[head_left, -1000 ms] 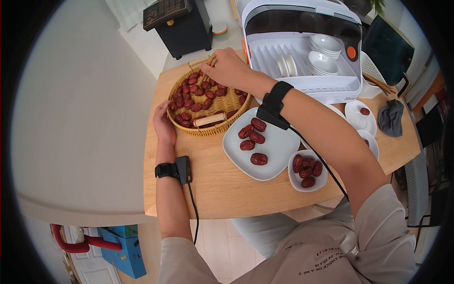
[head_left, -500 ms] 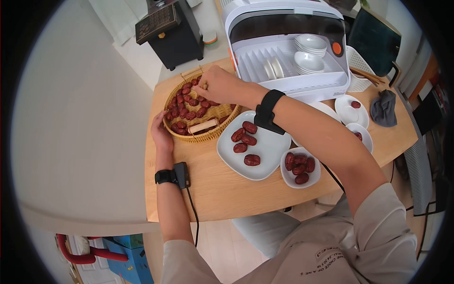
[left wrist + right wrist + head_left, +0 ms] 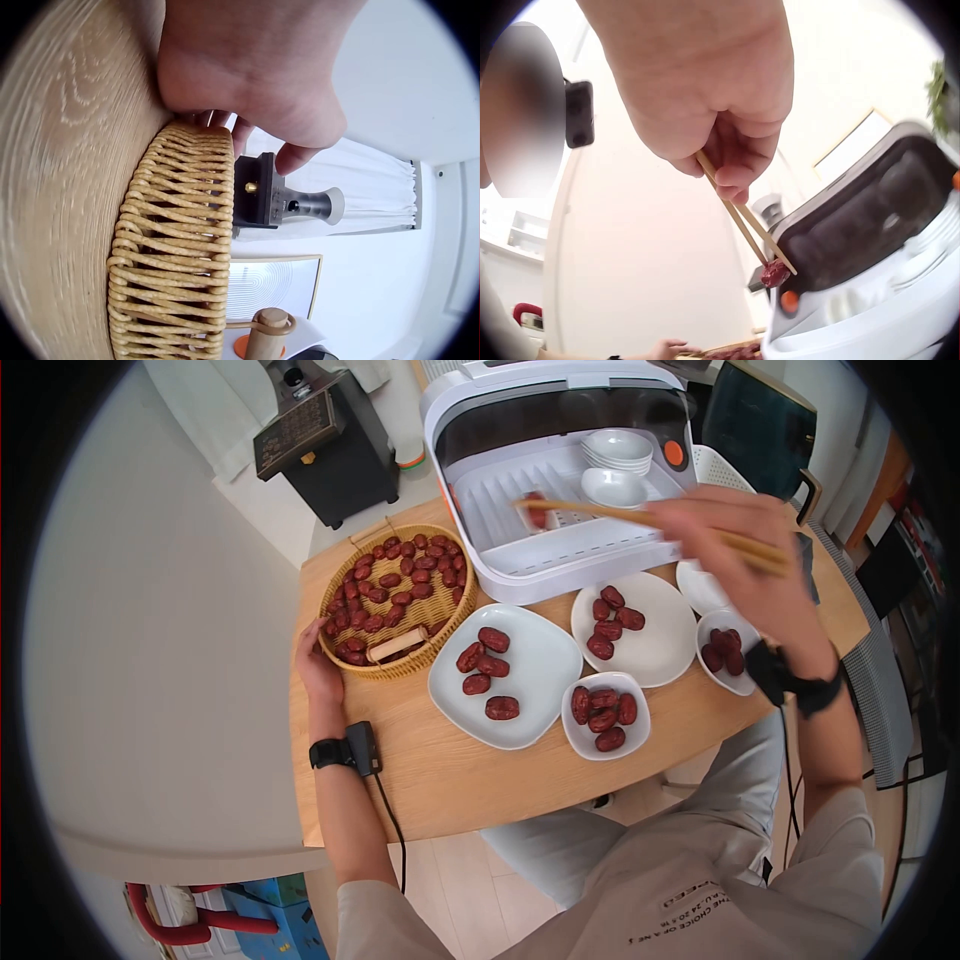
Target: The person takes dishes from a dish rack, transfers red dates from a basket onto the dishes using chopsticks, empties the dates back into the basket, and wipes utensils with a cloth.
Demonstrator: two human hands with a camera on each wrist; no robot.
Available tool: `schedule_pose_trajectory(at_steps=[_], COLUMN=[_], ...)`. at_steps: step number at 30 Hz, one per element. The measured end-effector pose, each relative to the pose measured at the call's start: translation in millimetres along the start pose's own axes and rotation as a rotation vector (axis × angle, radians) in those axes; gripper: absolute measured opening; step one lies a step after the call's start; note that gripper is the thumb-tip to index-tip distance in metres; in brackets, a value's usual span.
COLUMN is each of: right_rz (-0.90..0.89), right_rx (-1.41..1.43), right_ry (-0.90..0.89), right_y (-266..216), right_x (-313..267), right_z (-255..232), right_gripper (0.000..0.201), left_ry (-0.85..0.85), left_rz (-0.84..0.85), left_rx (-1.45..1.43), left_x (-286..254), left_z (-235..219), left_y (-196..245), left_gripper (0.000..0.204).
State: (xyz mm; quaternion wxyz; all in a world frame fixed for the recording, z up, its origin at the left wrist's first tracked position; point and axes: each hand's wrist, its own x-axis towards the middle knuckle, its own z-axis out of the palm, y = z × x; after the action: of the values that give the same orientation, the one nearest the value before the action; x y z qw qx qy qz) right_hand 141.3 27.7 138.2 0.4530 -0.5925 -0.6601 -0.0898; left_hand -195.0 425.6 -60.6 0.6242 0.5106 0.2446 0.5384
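My right hand (image 3: 735, 545) grips a pair of chopsticks (image 3: 600, 510) and is blurred in the head view. A red date (image 3: 775, 273) sits between the chopstick tips, up in the air; seen from the head, it overlaps the dish rack. With its fingers at the outer side and rim, my left hand (image 3: 320, 668) touches the round wicker basket (image 3: 176, 247). Many dates (image 3: 390, 580) lie inside that basket, beside its wooden handle (image 3: 397, 644). The left fingertips are partly hidden behind the rim in the left wrist view.
Dates also lie on a square plate (image 3: 450, 695), a round plate (image 3: 665, 660), in a square bowl (image 3: 606, 749) and in a small bowl (image 3: 735, 682). A white saucer (image 3: 697, 585) is partly under the right hand. A white dish rack (image 3: 570, 572) with bowls stands behind.
My right hand has swung from the basket to the right, over the small dishes, with a date in the chopsticks. The left hand stays at the basket. The head view has shifted.
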Motion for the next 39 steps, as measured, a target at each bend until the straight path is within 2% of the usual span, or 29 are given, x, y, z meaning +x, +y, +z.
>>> schedule_pose_trajectory(at_steps=[3, 4, 6, 7, 12, 14, 15, 17, 19, 20, 21, 22, 24, 26, 28, 30, 33, 39], right_rz=[0.296, 0.312, 0.497, 0.534, 0.602, 0.531, 0.531, 0.412, 0.416, 0.433, 0.348, 0.285, 0.256, 0.14, 0.128, 0.154, 0.066, 0.162], right_rx=[-0.138, -0.161, -0.188, -0.169, -0.203, -0.271, -0.273, -0.336, -0.245, -0.163, -0.165, 0.045, 0.114, 0.147, 0.237, 0.246, 0.203, 0.135], right_ry=[0.111, 0.102, 0.127, 0.115, -0.011, -0.079, -0.082, -0.022, 0.029, 0.087, 0.084, 0.095, 0.019, -0.047, -0.135, -0.259, -0.285, -0.218], right_y=[3.5, 6.9, 16.6, 21.1, 42.8, 50.6, 49.7, 47.5, 32.6, 23.9, 16.9, 1.6, -4.6, 7.2, 11.7, 18.0, 26.0, 44.4], right_x=[-47.9, -63.0, -91.4, -101.2, -112.7, -110.6, -109.2, -98.4, -81.1, -70.8, -59.3, -35.6, -11.8, 13.9, 37.8, 58.2, 84.1, 110.4], right_z=[-58.1, -71.7, -87.5, -90.4, -82.0, -78.1, -77.4, -73.0, -64.5, -58.7, -49.6, -20.5, 10.7, 48.0, 84.4, 118.3, 164.3, 216.0], right_gripper=[0.021, 0.021, 0.022, 0.022, 0.02, 0.019, 0.019, 0.021, 0.022, 0.023, 0.025, 0.025, 0.025, 0.026, 0.03, 0.031, 0.032, 0.04], left_ry=[-0.029, -0.048, -0.068, -0.075, -0.034, -0.029, -0.02, -0.026, -0.042, -0.028, -0.008, 0.016, 0.044, -0.006, -0.008, -0.026, -0.023, 0.072], left_rz=[0.006, -0.039, -0.065, -0.082, -0.037, -0.051, -0.071, -0.066, -0.074, -0.053, -0.029, -0.001, -0.027, 0.015, 0.004, 0.03, 0.04, -0.005], left_rx=[-0.003, -0.041, -0.052, -0.055, 0.049, 0.03, 0.005, 0.013, 0.024, 0.007, 0.014, 0.03, -0.021, 0.007, -0.012, 0.037, 0.045, 0.048], left_x=[-0.4, 0.8, 0.2, -0.5, -0.5, -2.7, -4.7, -1.7, -1.2, -3.7, -0.8, 4.1, 4.5, 1.2, 2.0, 4.0, 3.3, -6.0], left_z=[1.9, -1.0, -0.2, 0.7, 2.8, 8.2, 8.9, 4.6, 2.4, 6.8, 6.9, -2.2, -3.3, -2.3, -5.1, -7.7, -6.8, 12.0], left_y=[0.9, -0.1, 2.0, 0.9, 5.8, 10.0, 9.3, 2.7, 5.9, 6.3, 1.5, 0.5, -0.5, -0.4, -1.6, -2.9, -2.7, 8.5], left_gripper=[0.029, 0.031, 0.033, 0.033, 0.035, 0.035, 0.035, 0.035, 0.035, 0.033, 0.033, 0.033, 0.031, 0.03, 0.03, 0.03, 0.029, 0.035])
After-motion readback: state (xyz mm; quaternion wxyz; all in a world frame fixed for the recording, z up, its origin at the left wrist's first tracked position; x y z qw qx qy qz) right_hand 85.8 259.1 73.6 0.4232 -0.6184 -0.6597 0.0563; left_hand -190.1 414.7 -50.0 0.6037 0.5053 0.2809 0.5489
